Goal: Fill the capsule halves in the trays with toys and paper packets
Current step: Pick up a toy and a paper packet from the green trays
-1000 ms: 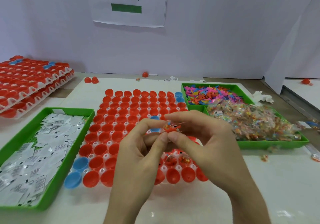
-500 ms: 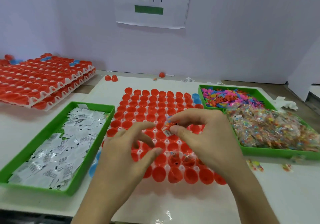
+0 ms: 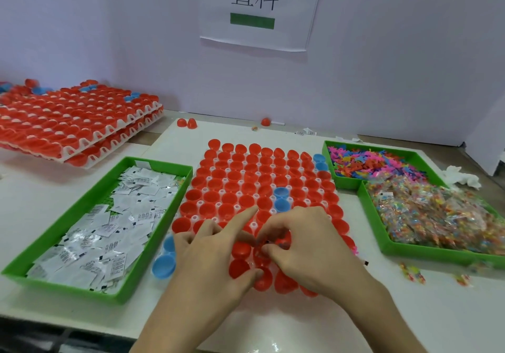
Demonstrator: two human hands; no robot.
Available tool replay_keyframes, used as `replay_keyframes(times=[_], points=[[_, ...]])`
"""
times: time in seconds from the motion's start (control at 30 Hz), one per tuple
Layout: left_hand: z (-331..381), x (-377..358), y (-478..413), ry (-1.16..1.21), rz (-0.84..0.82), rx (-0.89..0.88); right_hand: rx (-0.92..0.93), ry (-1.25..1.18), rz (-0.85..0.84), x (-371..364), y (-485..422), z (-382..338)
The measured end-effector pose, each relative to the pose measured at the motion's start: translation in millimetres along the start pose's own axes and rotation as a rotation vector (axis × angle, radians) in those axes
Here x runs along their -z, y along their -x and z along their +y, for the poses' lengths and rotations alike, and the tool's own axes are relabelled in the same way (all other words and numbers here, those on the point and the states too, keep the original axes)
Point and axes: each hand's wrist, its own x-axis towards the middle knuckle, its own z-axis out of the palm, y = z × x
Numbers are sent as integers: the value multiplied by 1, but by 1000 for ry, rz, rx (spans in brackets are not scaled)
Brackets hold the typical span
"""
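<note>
Capsule half [image 3: 259,254] is sitting directly under the right grip [image 3: 308,251], which is pinching a small toy [image 3: 267,242] over it; the left grip [image 3: 210,268] is resting released just beside.

A white paper sign [image 3: 259,10] hangs on the pale far wall [image 3: 109,38], printed with two large black characters above a solid green bar [image 3: 252,21]. A crumpled white tissue [image 3: 461,179] lies at the far right on the white tabletop [image 3: 300,322]. A small white stick [image 3: 277,123] rests near the wall's foot.
</note>
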Motion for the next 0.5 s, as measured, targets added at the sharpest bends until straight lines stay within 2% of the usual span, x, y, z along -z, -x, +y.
replay_keyframes(times=[0.37, 0.5], points=[[-1, -1, -1, 25, -1, 12, -8, 102, -24, -9, -4, 0], [0, 0, -1, 62, -7, 11, -26, -32, -72, -3, -5, 5]])
